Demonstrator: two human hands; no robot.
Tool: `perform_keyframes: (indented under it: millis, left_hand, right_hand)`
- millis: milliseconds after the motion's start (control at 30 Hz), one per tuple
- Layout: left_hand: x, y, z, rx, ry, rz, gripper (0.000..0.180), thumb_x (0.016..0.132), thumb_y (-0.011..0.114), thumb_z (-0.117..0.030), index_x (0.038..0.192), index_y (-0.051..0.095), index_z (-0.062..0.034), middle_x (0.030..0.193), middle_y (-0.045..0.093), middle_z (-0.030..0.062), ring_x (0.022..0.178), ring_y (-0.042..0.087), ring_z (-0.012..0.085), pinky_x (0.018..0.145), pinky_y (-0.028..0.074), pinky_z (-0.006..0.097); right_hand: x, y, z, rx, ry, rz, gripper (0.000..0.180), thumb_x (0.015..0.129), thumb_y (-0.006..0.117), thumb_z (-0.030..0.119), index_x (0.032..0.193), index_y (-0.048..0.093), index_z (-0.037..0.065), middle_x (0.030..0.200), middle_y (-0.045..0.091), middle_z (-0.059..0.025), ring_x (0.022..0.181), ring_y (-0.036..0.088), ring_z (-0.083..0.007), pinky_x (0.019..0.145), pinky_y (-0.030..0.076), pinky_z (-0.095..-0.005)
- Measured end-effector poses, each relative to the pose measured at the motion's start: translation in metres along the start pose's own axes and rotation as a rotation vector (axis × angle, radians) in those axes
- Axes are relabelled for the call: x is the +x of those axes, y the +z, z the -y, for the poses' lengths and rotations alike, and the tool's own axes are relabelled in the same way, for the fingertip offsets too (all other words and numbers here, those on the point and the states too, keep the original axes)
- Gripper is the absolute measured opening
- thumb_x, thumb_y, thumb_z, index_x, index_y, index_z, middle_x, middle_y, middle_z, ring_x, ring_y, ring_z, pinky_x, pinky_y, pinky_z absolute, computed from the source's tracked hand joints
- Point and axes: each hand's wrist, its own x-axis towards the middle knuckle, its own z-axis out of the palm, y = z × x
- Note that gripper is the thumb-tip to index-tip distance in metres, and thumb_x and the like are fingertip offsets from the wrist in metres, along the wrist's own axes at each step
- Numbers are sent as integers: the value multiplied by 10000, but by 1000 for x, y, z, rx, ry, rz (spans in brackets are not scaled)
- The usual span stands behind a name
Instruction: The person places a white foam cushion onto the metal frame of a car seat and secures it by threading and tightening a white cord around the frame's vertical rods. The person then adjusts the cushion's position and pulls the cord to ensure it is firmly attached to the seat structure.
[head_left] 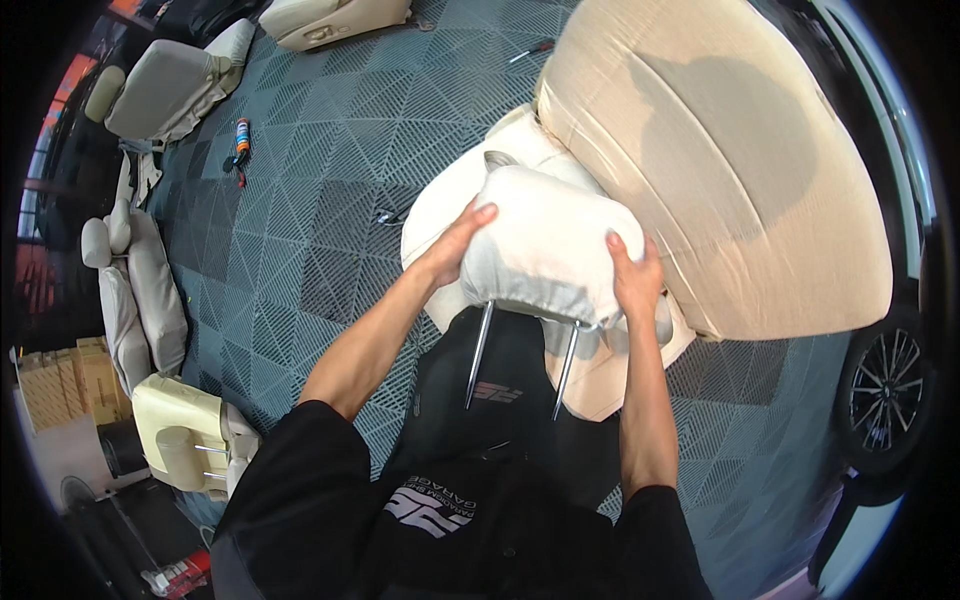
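Between my two hands is a cream car headrest (550, 235), its two bare metal posts pointing down toward my lap. My left hand (460, 240) grips its left side, thumb on the top face. On the opposite side my right hand (636, 275) is pressed, thumb forward and the fingers partly hidden behind the cover. Beneath and behind the headrest lies a cream fabric-covered seat piece (425, 225). Beside it on the right leans a large beige car seat part (700, 150) with a seam across its cover and a shadow on it.
Several seats stand on the grey-green tiled floor (330, 130), among them a grey seat (165, 90) at far left. A spray can (242, 135) and a screwdriver (530, 51) lie about. Cardboard boxes (70, 385) are at left, a car wheel (885, 390) at right.
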Motion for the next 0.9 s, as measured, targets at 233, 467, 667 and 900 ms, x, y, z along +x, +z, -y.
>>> perform_keyframes:
  millis: [233, 467, 667, 900]
  left_hand:
    - [-13, 48, -25, 430, 137, -16, 1052, 894, 705, -450, 1613, 87, 4, 1580, 314, 253, 1465, 348, 361, 1200, 322, 420]
    - [39, 107, 45, -51, -129, 263, 806, 880, 735, -329, 1499, 375, 44, 1401, 556, 233, 1242, 596, 310, 1023, 506, 411]
    - [47, 127, 102, 196, -283, 195, 750, 854, 802, -358, 1416, 500, 35, 1294, 644, 194, 1149, 660, 301, 987, 545, 417]
    - [53, 150, 103, 371, -185, 13, 826, 773, 888, -396, 1335, 551, 107, 1237, 670, 235, 1079, 694, 323, 910, 579, 412]
  right_hand:
    - [-24, -29, -14, 131, 98, -162, 766, 990, 619, 498, 1425, 479, -117, 1399, 564, -308, 1328, 538, -382, 1114, 404, -409]
    - [-59, -141, -5, -251, 148, -193, 868, 912, 660, 579, 1427, 479, -95, 1327, 593, -354, 1251, 594, -438, 1079, 440, -446]
    - [-89, -129, -51, -278, 309, -269, 1087, 750, 759, 676, 1498, 396, -24, 1380, 550, -333, 1282, 555, -464, 1085, 440, -479]
    - [-93, -134, -53, -281, 388, -203, 1254, 635, 805, 738, 1528, 342, -12, 1426, 510, -311, 1300, 543, -449, 1074, 451, -520]
